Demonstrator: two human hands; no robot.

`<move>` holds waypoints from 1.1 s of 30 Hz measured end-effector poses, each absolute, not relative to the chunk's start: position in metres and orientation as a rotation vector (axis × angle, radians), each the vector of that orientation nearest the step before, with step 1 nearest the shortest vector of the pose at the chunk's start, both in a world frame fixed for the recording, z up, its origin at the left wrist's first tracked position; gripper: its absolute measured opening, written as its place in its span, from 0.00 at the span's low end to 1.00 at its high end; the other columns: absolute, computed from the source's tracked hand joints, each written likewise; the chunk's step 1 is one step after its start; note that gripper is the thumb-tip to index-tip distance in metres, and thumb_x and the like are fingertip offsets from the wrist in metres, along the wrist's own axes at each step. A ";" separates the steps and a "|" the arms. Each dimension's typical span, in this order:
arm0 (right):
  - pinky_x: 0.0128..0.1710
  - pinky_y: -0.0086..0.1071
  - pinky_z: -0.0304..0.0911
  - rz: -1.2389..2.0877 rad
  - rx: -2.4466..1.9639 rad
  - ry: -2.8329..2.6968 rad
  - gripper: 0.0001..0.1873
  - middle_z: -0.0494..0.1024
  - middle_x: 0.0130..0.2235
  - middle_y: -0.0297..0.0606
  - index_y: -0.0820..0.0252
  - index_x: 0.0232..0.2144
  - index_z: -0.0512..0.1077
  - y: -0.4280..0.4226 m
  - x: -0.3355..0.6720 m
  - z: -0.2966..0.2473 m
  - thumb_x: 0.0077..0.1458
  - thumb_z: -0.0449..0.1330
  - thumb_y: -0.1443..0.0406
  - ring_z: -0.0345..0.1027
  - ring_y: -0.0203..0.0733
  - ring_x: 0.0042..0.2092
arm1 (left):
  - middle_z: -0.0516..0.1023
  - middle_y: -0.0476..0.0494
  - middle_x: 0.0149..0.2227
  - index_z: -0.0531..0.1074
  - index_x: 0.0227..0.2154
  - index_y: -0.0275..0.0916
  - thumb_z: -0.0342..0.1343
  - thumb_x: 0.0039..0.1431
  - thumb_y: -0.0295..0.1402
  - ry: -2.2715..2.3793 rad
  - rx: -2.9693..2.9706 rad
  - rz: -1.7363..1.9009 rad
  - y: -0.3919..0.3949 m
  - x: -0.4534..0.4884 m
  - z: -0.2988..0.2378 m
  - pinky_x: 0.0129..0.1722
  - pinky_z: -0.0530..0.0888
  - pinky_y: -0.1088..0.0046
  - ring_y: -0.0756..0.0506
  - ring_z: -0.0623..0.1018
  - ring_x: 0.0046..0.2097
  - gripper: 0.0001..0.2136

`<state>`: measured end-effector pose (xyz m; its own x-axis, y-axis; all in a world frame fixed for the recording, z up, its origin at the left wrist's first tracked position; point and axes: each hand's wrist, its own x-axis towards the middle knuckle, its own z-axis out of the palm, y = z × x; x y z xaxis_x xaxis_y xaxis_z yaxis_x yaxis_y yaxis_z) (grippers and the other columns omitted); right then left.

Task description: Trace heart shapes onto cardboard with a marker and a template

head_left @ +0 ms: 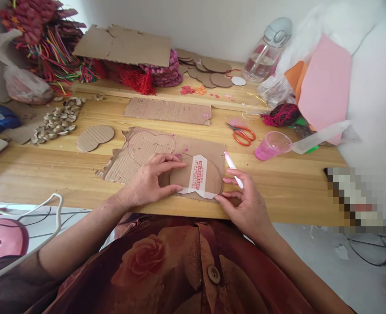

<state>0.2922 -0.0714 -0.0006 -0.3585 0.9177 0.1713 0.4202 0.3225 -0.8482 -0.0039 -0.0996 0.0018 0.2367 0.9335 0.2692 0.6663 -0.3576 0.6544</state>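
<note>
Brown cardboard heart (210,171): before us
Left grip (151,179): apart, touching it
Right grip (247,199): clamped on pink-tipped white marker (232,163)

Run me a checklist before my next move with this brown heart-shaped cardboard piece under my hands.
1. Left hand touching the brown heart-shaped cardboard piece: ok.
2. Piece lying on the torn brown corrugated sheet: ok.
3. Right hand holding the slim white marker with a pink end: ok.
4. Pink end turned toward you: not ok, it points away.
5. Marker uncapped: cannot tell.
6. Orange-handled metal scissors apart from the sheet: ok.
</note>
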 end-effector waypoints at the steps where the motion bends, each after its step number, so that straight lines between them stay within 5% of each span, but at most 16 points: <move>1: 0.44 0.41 0.84 0.947 -1.174 -1.920 0.29 0.72 0.60 0.42 0.49 0.59 0.65 -0.071 0.292 -0.001 0.58 0.68 0.63 0.74 0.49 0.56 | 0.75 0.39 0.58 0.76 0.58 0.46 0.68 0.60 0.43 1.470 2.104 0.899 -0.100 -0.004 0.002 0.65 0.71 0.50 0.36 0.74 0.62 0.24; 9: 0.44 0.42 0.84 0.912 -1.208 -1.922 0.29 0.73 0.58 0.44 0.50 0.59 0.65 -0.071 0.294 -0.004 0.58 0.69 0.59 0.77 0.49 0.52 | 0.77 0.36 0.58 0.76 0.58 0.41 0.59 0.68 0.40 1.436 1.876 1.072 -0.099 -0.003 0.004 0.64 0.71 0.55 0.39 0.75 0.61 0.18; 15: 0.44 0.41 0.83 0.924 -1.211 -1.923 0.30 0.73 0.58 0.45 0.51 0.59 0.66 -0.071 0.295 -0.003 0.58 0.69 0.57 0.77 0.49 0.53 | 0.83 0.37 0.50 0.83 0.43 0.38 0.50 0.74 0.45 1.419 1.566 1.265 -0.097 -0.002 0.005 0.62 0.73 0.60 0.41 0.79 0.56 0.20; 21: 0.45 0.40 0.84 0.913 -1.186 -1.921 0.31 0.71 0.60 0.44 0.50 0.59 0.65 -0.071 0.297 -0.009 0.57 0.70 0.58 0.76 0.50 0.56 | 0.84 0.39 0.50 0.78 0.52 0.37 0.62 0.65 0.43 1.437 1.316 1.425 -0.096 0.002 0.005 0.52 0.80 0.65 0.44 0.84 0.47 0.18; 26: 0.45 0.42 0.84 0.905 -1.183 -1.929 0.32 0.71 0.61 0.46 0.50 0.60 0.65 -0.070 0.297 -0.010 0.56 0.70 0.58 0.76 0.52 0.56 | 0.85 0.41 0.47 0.81 0.46 0.38 0.56 0.69 0.31 1.448 1.837 1.297 -0.099 0.009 0.017 0.54 0.78 0.66 0.45 0.82 0.50 0.10; 30: 0.43 0.44 0.83 0.895 -1.212 -1.934 0.32 0.75 0.56 0.47 0.52 0.60 0.66 -0.070 0.296 -0.008 0.56 0.70 0.58 0.79 0.51 0.49 | 0.80 0.40 0.55 0.77 0.54 0.40 0.47 0.66 0.18 1.299 2.321 0.968 -0.096 0.019 0.021 0.60 0.76 0.62 0.45 0.78 0.58 0.21; 33: 0.43 0.44 0.83 0.892 -1.214 -1.935 0.32 0.76 0.55 0.47 0.52 0.60 0.66 -0.071 0.295 -0.007 0.56 0.70 0.59 0.79 0.50 0.49 | 0.78 0.39 0.58 0.75 0.57 0.40 0.47 0.66 0.17 1.241 2.471 0.788 -0.088 0.026 0.016 0.61 0.75 0.61 0.44 0.76 0.60 0.22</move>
